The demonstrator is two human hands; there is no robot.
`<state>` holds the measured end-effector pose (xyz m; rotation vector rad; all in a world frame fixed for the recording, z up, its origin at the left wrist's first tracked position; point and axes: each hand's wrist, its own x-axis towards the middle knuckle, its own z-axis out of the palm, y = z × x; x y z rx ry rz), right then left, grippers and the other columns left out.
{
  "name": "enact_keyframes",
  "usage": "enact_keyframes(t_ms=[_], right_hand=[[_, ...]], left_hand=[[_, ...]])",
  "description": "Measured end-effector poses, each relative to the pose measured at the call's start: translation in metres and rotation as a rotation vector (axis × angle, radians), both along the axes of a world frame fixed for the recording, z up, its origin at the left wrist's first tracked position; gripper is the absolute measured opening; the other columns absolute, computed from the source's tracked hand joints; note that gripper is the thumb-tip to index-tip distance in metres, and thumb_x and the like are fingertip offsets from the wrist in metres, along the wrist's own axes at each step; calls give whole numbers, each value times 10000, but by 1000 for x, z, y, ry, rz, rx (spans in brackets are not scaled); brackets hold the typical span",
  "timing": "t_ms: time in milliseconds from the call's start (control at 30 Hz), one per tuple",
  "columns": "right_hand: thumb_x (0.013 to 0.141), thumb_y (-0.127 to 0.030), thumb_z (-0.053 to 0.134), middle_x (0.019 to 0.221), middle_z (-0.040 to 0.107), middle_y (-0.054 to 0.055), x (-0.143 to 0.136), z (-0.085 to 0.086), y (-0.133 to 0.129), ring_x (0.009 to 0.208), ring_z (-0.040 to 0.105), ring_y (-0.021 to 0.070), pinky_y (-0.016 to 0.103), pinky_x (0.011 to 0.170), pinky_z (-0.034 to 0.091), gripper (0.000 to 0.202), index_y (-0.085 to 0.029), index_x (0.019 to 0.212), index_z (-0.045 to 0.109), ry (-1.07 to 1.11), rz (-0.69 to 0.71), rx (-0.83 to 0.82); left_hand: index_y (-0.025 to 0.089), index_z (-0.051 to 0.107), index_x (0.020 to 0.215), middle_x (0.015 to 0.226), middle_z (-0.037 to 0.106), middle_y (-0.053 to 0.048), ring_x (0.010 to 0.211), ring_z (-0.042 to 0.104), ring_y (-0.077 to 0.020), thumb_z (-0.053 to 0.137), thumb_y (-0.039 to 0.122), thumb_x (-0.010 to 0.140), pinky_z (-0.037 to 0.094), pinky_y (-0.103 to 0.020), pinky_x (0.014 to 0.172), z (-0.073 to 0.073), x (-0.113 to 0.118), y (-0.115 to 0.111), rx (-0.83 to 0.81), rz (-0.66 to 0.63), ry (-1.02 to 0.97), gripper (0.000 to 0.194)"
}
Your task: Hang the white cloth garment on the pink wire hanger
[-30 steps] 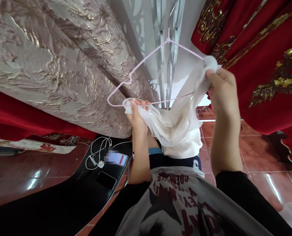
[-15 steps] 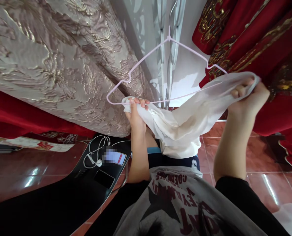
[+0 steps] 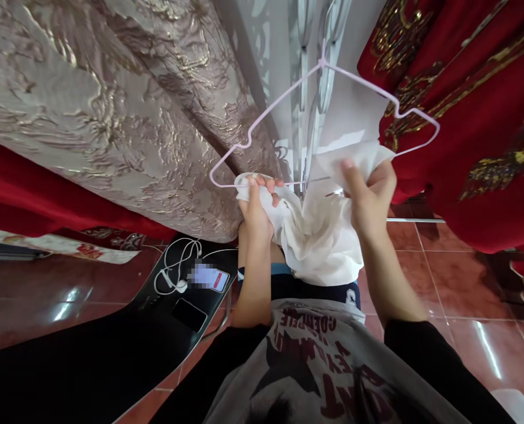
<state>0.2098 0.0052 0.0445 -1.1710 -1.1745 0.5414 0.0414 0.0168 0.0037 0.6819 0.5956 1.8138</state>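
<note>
Since a moment ago, the right hand has slid inward, pinching the white cloth, and the right corner of the pink hanger is bare. The left hand pinches more cloth by the hanger's left side. The cloth droops over the dark shorts. Sliding it off seems the step; next calls for a gentle right pull.

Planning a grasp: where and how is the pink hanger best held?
Likely at the top junction of the pink hanger, pinched from the near side: its sloping arms meet bare there, white cloth hides part of the lower bar, and silver metalwork stands behind.
</note>
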Motion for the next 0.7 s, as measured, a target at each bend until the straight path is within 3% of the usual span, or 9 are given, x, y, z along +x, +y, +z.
enact_keyframes(t_ms=[167, 267, 367, 433, 500, 567, 633, 700], right_hand=[[920, -544, 605, 643, 382, -37, -4, -18, 8, 609, 404, 92, 265, 587, 372, 412, -214, 780, 402, -369, 40, -114], [955, -491, 553, 637, 389, -42, -1, -26, 12, 611, 380, 76, 255, 597, 331, 378, -203, 764, 398, -399, 49, -99], [952, -456, 554, 626, 365, -57, 4, -30, 14, 593, 342, 62, 252, 602, 298, 353, -202, 764, 397, -367, 14, -51], [940, -447, 574, 617, 345, -64, 7, -30, 16, 584, 323, 61, 254, 602, 279, 360, -206, 750, 385, -346, -4, -38], [934, -449, 582, 622, 358, -59, 9, -31, 18, 596, 335, 67, 257, 607, 280, 356, -207, 748, 398, -333, -11, -29], [935, -456, 577, 632, 378, -52, 10, -31, 20, 610, 353, 74, 258, 612, 289, 342, -208, 760, 420, -330, -8, -24], [937, -460, 567, 624, 365, -54, 8, -32, 20, 598, 336, 73, 258, 605, 286, 346, -210, 755, 411, -329, -5, -23], [933, -461, 565, 609, 333, -61, 4, -35, 18, 578, 301, 67, 256, 593, 270, 370, -213, 734, 377, -324, -8, -26]], left_hand=[[201, 564, 791, 685, 529, -1, 792, 705, -169, 829, 484, 843, 347, -156, 407, 4, -4, -3, -21, -37, 13, 392], [209, 591, 813, 723, 609, -30, 903, 738, -205, 834, 483, 827, 336, -159, 402, 7, -8, -7, -51, -119, 79, 366], [202, 614, 852, 906, 740, -89, 993, 753, -236, 838, 431, 816, 341, -156, 416, 6, -19, -11, -151, -145, 153, 322], [182, 649, 867, 1008, 770, -116, 917, 760, -218, 853, 374, 788, 346, -152, 423, 4, -33, -12, -230, -104, 199, 290], [165, 691, 846, 1005, 780, -124, 720, 710, -149, 856, 311, 767, 346, -154, 415, 5, -52, -10, -280, -50, 220, 234], [164, 726, 816, 1001, 787, -119, 544, 557, -76, 803, 258, 813, 361, -169, 412, 13, -72, -7, -293, 5, 206, 123], [166, 750, 804, 1041, 789, -116, 483, 437, -55, 699, 268, 901, 409, -197, 437, 29, -87, -3, -276, 42, 191, 150], [157, 770, 853, 1105, 781, -134, 514, 481, -80, 603, 325, 968, 492, -242, 520, 50, -94, 1, -231, 42, 221, 263]])
